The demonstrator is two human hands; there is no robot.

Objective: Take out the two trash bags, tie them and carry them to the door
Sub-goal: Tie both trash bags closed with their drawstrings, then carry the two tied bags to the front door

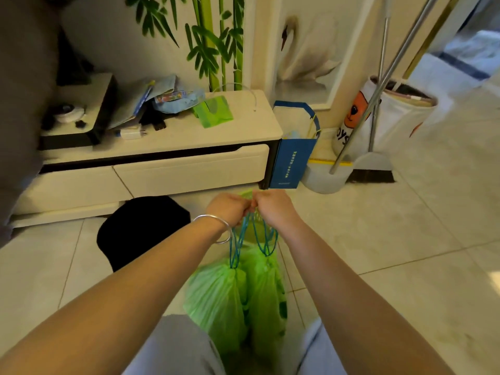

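The green trash bag [216,301] hangs in front of the person's legs, suspended above the tiled floor [392,239] by blue drawstrings [238,244] that rise from its gathered neck. The neck is cinched; whether a knot is present cannot be determined. The left hand [228,207] and right hand [272,209] meet just above the bag, both closed into fists around the upper ends of the drawstrings, knuckles nearly touching. A silver bangle [216,228] circles the left wrist. Behind the hands, a green mesh basket [247,194] is partly hidden. A black trash bag [140,231] sits on the floor to the left, beside the low white cabinet [189,169]. A blue paper bag [293,161] stands against the cabinet end, with a broom [372,169] and dustpan [324,177] to its right.
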